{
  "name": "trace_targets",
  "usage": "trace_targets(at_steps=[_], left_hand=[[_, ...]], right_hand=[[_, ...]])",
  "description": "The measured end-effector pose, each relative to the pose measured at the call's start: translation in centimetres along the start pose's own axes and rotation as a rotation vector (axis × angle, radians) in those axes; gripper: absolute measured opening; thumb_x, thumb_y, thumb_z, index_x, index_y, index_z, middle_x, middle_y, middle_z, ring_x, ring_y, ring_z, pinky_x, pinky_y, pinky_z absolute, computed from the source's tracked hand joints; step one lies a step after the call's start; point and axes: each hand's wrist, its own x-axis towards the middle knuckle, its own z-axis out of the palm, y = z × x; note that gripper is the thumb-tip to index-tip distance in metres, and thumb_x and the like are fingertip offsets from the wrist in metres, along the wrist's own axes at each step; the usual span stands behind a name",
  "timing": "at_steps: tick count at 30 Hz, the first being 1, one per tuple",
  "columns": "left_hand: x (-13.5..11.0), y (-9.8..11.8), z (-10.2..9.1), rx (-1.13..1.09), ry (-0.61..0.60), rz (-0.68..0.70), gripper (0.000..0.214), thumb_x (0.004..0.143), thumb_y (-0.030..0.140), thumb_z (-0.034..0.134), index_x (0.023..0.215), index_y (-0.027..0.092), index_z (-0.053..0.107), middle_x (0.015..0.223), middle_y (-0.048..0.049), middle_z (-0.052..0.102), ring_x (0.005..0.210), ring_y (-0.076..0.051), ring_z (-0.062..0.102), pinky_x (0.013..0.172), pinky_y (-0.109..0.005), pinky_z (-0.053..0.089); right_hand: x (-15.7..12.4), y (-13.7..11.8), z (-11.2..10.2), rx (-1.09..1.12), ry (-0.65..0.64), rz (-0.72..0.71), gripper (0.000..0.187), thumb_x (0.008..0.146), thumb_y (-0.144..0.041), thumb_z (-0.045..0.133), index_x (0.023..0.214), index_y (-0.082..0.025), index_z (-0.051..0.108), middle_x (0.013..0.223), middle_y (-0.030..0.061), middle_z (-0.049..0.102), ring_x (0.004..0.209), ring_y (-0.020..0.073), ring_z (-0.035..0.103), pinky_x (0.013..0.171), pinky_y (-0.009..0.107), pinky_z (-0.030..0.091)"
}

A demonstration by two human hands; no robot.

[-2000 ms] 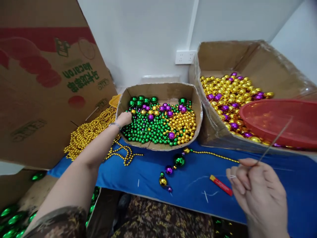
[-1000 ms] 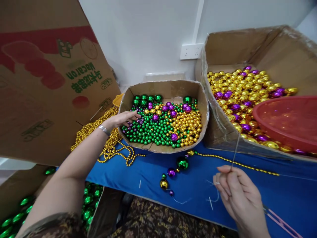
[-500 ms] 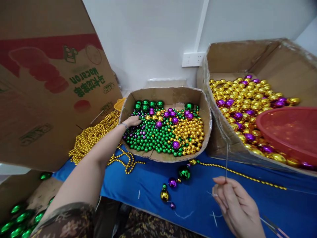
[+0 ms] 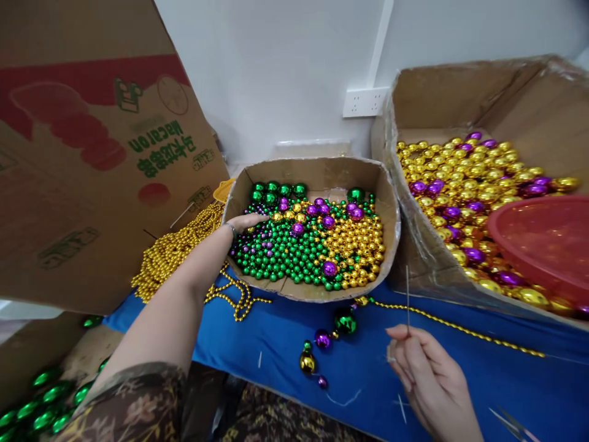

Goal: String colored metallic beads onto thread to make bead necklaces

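My left hand reaches over the left part of a low cardboard box, its fingers stretched out just above the loose beads. The box holds green beads, gold beads and larger purple balls. My right hand pinches a thin needle that points upward. On the blue cloth lies a strung piece with a large green ball, a purple ball and a gold ball. A gold bead strand runs from it to the right.
A larger carton on the right holds gold and purple balls and a red basin. Gold bead strands are heaped at left by a tall carton. Green ornaments lie lower left. A metal tool, perhaps scissors, lies lower right.
My left hand has lifted slightly and its fingers have stretched out to the right. My right hand has shifted a little left with the needle. The view has moved slightly.
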Motion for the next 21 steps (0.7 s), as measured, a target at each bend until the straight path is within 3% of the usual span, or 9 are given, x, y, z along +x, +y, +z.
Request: trace_targets(at_steps=[5, 9, 12, 16, 21], left_hand=[[-1.2, 0.3, -0.8, -0.095, -0.111, -0.056, 0.054, 0.062, 0.06, 0.07, 0.097, 0.019, 0.072, 0.124, -0.0125, 0.066, 0.115, -0.034, 0.059, 0.089, -0.042, 0.05], [-3.2, 0.9, -1.6, -0.161, -0.192, -0.05, 0.052, 0.061, 0.061, 0.071, 0.09, 0.018, 0.072, 0.11, -0.0111, 0.07, 0.094, -0.028, 0.064, 0.068, -0.035, 0.054], [-5.0, 1.5, -2.1, -0.179, -0.217, 0.011, 0.044, 0.059, 0.05, 0.077, 0.093, 0.023, 0.072, 0.112, -0.0053, 0.067, 0.09, -0.023, 0.061, 0.057, -0.027, 0.051], [-7.5, 2.1, -2.2, -0.162, -0.339, 0.149, 0.042, 0.059, 0.036, 0.08, 0.098, 0.024, 0.071, 0.097, -0.0045, 0.066, 0.077, -0.017, 0.058, 0.047, -0.02, 0.043], [-11.0, 2.9, -2.1, -0.114, -0.384, 0.259, 0.045, 0.062, 0.03, 0.078, 0.106, 0.023, 0.071, 0.087, -0.0041, 0.065, 0.061, -0.012, 0.054, 0.046, -0.021, 0.04]], right_hand=[[-0.1, -0.2, -0.1, -0.006, -0.004, -0.018, 0.031, 0.089, -0.048, 0.059, 0.096, -0.018, 0.063, 0.052, -0.0049, 0.04, 0.046, 0.0087, 0.039, 0.042, 0.021, 0.035], [-0.3, 0.1, -0.4, -0.007, -0.023, -0.017, 0.029, 0.09, -0.046, 0.059, 0.097, -0.018, 0.064, 0.053, -0.0047, 0.041, 0.047, 0.0087, 0.04, 0.043, 0.021, 0.035], [-0.6, 0.2, -0.6, -0.001, -0.032, -0.02, 0.029, 0.089, -0.046, 0.06, 0.097, -0.018, 0.064, 0.054, -0.0046, 0.042, 0.047, 0.0088, 0.04, 0.043, 0.021, 0.035], [-1.3, 0.2, -0.7, 0.007, -0.033, -0.033, 0.029, 0.089, -0.046, 0.06, 0.096, -0.018, 0.064, 0.053, -0.005, 0.042, 0.046, 0.0085, 0.04, 0.043, 0.022, 0.035], [-2.3, 0.2, -0.9, -0.008, -0.026, -0.043, 0.028, 0.092, -0.045, 0.056, 0.097, -0.019, 0.064, 0.053, -0.0051, 0.041, 0.046, 0.0081, 0.039, 0.043, 0.022, 0.033]])
